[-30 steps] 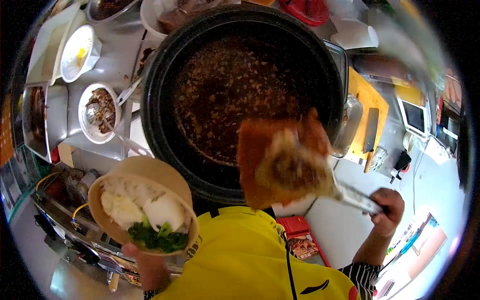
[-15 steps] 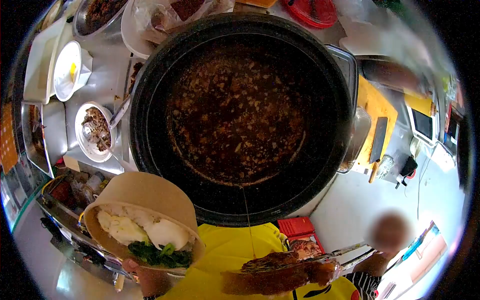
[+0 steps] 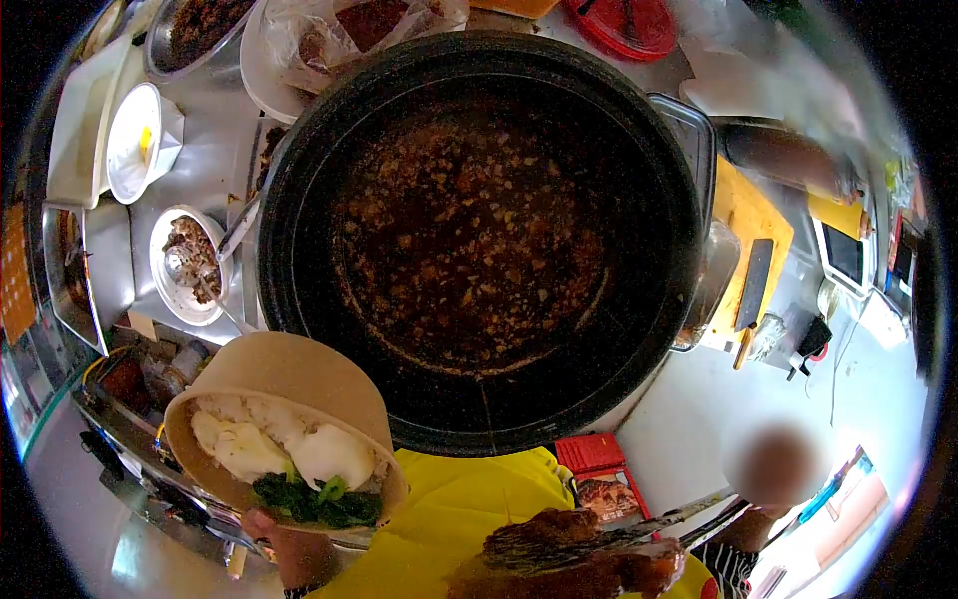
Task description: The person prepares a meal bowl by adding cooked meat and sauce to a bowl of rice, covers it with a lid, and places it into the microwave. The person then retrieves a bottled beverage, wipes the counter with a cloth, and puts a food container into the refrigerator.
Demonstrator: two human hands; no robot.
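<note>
Glossy meat (image 3: 559, 561) now clear of pot (image 3: 677, 250), metal tongs (image 3: 694, 510) seemingly in right grip (image 3: 776, 467), paper bowl (image 3: 289, 374) in left grip (image 3: 291, 551)

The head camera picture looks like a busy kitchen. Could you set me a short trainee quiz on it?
1. Which holds the paper bowl: A) left hand, B) right hand?
2. True or false: the tongs hold meat outside the black pot.
3. Fill in: the knife lies on the yellow ____.

Key: 1. A. 2. True; the meat is in front of the yellow garment. 3. Cutting board.
</note>
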